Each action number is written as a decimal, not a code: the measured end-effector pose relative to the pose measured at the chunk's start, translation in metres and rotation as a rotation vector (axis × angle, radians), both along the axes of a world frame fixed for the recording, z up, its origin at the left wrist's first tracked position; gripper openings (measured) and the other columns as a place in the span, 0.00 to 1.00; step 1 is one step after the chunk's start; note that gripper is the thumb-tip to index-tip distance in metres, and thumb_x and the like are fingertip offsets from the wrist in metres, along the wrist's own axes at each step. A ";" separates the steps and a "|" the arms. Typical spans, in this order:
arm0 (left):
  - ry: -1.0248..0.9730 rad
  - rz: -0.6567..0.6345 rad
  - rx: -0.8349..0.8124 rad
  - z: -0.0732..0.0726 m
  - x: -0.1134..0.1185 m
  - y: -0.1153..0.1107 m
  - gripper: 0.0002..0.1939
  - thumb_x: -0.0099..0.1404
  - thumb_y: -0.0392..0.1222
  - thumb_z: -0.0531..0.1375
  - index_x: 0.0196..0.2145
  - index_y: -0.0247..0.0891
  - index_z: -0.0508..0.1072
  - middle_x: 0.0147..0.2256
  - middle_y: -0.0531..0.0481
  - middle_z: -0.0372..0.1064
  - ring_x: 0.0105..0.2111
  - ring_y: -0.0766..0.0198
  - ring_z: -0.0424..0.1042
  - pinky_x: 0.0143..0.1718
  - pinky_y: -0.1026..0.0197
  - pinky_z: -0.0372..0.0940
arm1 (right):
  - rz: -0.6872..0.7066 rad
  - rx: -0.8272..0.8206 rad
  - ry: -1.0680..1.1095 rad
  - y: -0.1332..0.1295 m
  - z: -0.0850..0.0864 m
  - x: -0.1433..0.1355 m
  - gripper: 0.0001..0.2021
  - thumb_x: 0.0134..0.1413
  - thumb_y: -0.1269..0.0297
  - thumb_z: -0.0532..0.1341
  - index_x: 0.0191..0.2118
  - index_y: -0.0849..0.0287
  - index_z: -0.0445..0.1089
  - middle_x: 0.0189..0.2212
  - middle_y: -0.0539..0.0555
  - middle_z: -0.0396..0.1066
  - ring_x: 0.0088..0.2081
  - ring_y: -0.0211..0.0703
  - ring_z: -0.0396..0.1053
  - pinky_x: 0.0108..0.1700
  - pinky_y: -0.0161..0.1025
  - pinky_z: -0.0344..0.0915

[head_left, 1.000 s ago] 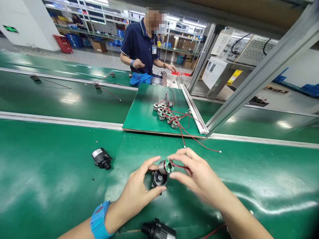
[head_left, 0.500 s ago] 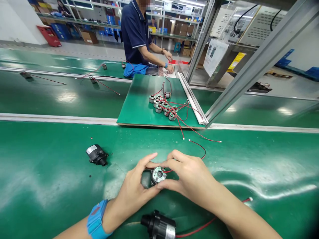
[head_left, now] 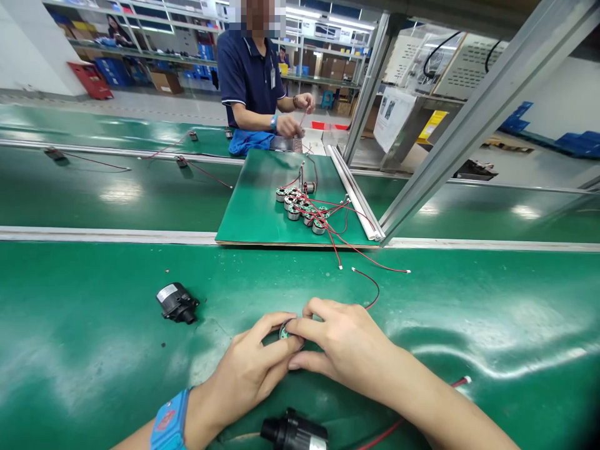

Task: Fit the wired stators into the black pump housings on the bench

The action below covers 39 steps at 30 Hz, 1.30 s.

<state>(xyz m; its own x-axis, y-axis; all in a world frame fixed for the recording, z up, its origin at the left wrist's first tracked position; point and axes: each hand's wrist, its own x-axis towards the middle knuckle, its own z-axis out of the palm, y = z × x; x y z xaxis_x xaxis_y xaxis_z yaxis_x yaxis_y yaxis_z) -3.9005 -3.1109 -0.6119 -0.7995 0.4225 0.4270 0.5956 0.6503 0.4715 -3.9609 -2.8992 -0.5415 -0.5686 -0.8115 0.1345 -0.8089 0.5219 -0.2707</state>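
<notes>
A small round motor (head_left: 284,332) with a green circuit board on its face is between my hands, mostly covered by fingers. My left hand (head_left: 248,359) is closed around its side. My right hand (head_left: 344,337) presses its fingertips onto the board, with the thumb low against the side. A red and black wire (head_left: 375,290) comes out behind my right hand and ends in a white plug. Below my hands lies a black pump-like unit (head_left: 297,431), cut by the frame edge. Another black pump-like unit (head_left: 177,302) rests on the green bench to the left.
Ahead, a raised green board (head_left: 253,212) bears several motors (head_left: 293,212) with tangled red wires. A metal post (head_left: 464,125) slants across the right. Across the line a co-worker (head_left: 255,75) handles a wire. A few wired parts (head_left: 55,154) lie on the far belt.
My right fingers have moved over the motor's face, and my left fingers have closed in around it. The co-worker's hands have lifted and moved left.
</notes>
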 end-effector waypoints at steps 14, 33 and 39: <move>-0.402 0.034 0.136 0.016 -0.016 0.001 0.13 0.74 0.44 0.54 0.53 0.49 0.71 0.51 0.48 0.70 0.53 0.60 0.71 0.54 0.59 0.67 | -0.202 0.254 0.058 0.004 0.008 -0.011 0.20 0.69 0.46 0.52 0.39 0.54 0.75 0.32 0.53 0.75 0.35 0.47 0.74 0.32 0.40 0.61; -0.073 0.655 -0.695 0.026 -0.016 -0.164 0.35 0.64 0.24 0.42 0.56 0.50 0.75 0.61 0.42 0.67 0.55 0.41 0.70 0.47 0.43 0.70 | -0.539 -0.014 0.147 -0.011 0.028 -0.200 0.17 0.72 0.60 0.50 0.54 0.52 0.73 0.51 0.52 0.77 0.53 0.44 0.71 0.56 0.38 0.61; -0.235 0.544 -0.579 -0.008 -0.020 -0.165 0.33 0.63 0.30 0.47 0.61 0.52 0.70 0.61 0.41 0.66 0.51 0.45 0.76 0.49 0.43 0.71 | -0.710 0.194 0.055 -0.033 0.037 -0.224 0.23 0.64 0.45 0.57 0.42 0.60 0.78 0.45 0.67 0.77 0.52 0.62 0.72 0.57 0.58 0.58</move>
<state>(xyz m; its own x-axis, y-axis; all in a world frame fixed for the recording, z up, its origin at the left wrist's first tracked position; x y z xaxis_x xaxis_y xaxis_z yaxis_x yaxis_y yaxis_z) -3.9210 -3.2756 -0.6195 -0.9970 0.0528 0.0565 0.0555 0.9974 0.0467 -4.1851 -2.9324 -0.5048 -0.9623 -0.2630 0.0695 -0.2686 0.9591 -0.0893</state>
